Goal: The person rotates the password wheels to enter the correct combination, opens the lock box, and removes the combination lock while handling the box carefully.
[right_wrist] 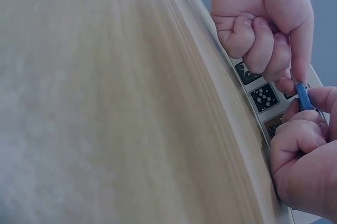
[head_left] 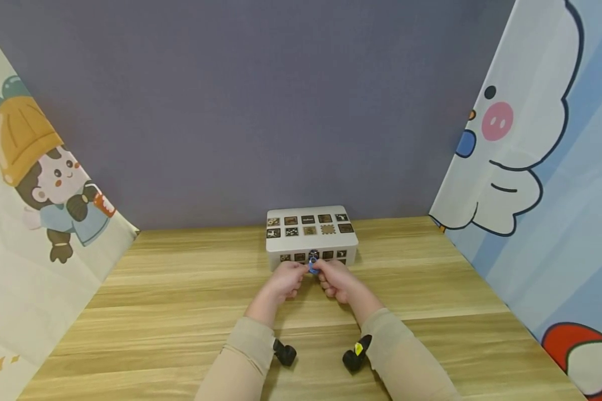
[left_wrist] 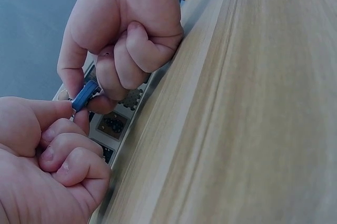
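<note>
A white box [head_left: 308,241] decorated with small dark square pictures stands closed on the wooden table, its front toward me. At the middle of that front is a small blue padlock [head_left: 313,267] by the dark metal latch [head_left: 314,254]. My left hand [head_left: 286,280] pinches the padlock from the left between thumb and forefinger. From the right, my right hand [head_left: 337,280] pinches it the same way. In the left wrist view the blue padlock body [left_wrist: 85,96] sits between both sets of fingertips, which partly hide it. The other fingers of both hands are curled in.
The wooden table [head_left: 180,312] runs back to a grey wall panel [head_left: 281,111]. Printed cartoon cloths hang at the left [head_left: 30,250] and right [head_left: 557,195]. Black wrist cameras, left [head_left: 285,353] and right [head_left: 356,355], sit at the sleeves.
</note>
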Demonstrator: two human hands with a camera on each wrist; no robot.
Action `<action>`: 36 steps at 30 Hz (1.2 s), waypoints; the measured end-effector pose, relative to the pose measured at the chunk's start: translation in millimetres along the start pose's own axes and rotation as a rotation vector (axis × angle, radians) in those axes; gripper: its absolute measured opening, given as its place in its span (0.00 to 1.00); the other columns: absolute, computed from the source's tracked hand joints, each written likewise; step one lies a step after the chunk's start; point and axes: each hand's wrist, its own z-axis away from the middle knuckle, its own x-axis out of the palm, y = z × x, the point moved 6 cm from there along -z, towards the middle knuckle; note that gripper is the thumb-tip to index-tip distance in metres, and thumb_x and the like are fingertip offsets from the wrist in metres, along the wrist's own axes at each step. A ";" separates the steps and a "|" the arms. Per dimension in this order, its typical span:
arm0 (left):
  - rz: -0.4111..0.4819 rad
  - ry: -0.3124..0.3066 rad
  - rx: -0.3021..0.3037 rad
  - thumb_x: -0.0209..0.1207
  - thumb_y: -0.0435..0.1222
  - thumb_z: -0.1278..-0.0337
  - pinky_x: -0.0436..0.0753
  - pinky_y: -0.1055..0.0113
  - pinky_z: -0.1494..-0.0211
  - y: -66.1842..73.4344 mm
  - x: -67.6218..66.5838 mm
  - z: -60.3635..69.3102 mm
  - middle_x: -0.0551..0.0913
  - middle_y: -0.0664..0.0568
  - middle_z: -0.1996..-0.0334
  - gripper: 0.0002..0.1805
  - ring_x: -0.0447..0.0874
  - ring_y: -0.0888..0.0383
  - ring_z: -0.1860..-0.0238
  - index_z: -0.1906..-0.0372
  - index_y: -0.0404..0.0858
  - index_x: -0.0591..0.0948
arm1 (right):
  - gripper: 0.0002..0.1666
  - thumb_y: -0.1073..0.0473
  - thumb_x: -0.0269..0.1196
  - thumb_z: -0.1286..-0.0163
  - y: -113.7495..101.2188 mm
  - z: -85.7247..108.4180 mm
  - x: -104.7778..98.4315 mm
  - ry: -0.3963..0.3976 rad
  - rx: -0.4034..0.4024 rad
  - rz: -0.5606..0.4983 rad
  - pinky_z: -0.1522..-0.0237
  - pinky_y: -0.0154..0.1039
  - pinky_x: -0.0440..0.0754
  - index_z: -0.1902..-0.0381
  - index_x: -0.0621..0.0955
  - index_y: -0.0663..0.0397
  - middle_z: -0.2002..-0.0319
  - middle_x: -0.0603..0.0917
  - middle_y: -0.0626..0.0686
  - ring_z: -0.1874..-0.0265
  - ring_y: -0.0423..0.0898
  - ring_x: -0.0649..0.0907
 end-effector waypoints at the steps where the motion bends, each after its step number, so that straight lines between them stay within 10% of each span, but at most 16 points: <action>1: 0.001 0.001 0.000 0.53 0.38 0.25 0.56 0.73 0.85 0.0 0.0 -0.1 0.60 0.59 0.86 0.15 0.53 0.65 0.87 0.53 0.27 0.79 | 0.10 0.55 0.61 0.33 -0.2 0.3 0.0 0.001 0.001 0.001 0.90 0.29 0.54 0.71 0.78 0.54 0.86 0.63 0.43 0.90 0.36 0.57; 21: -0.007 0.010 0.009 0.53 0.37 0.25 0.58 0.74 0.85 1.1 -0.5 1.3 0.62 0.59 0.84 0.13 0.54 0.65 0.87 0.56 0.28 0.79 | 0.13 0.51 0.61 0.30 -1.2 2.8 -9.6 -0.068 0.027 -0.053 0.89 0.28 0.52 0.71 0.78 0.52 0.85 0.59 0.41 0.90 0.34 0.56; 29: -0.038 0.007 0.010 0.53 0.38 0.24 0.58 0.74 0.84 1.6 -1.2 1.9 0.61 0.60 0.85 0.16 0.54 0.65 0.87 0.53 0.26 0.79 | 0.36 0.36 0.61 0.28 -2.3 6.9 -21.9 -0.077 0.071 -0.082 0.89 0.28 0.52 0.41 0.75 0.63 0.84 0.59 0.40 0.89 0.34 0.55; 36: -0.030 0.004 0.006 0.53 0.37 0.24 0.58 0.74 0.85 -2.4 -1.2 -0.9 0.61 0.60 0.84 0.16 0.54 0.65 0.87 0.54 0.25 0.78 | 0.42 0.35 0.62 0.30 -2.4 8.2 -25.5 -0.072 0.075 -0.063 0.89 0.28 0.52 0.36 0.73 0.66 0.84 0.59 0.40 0.89 0.34 0.55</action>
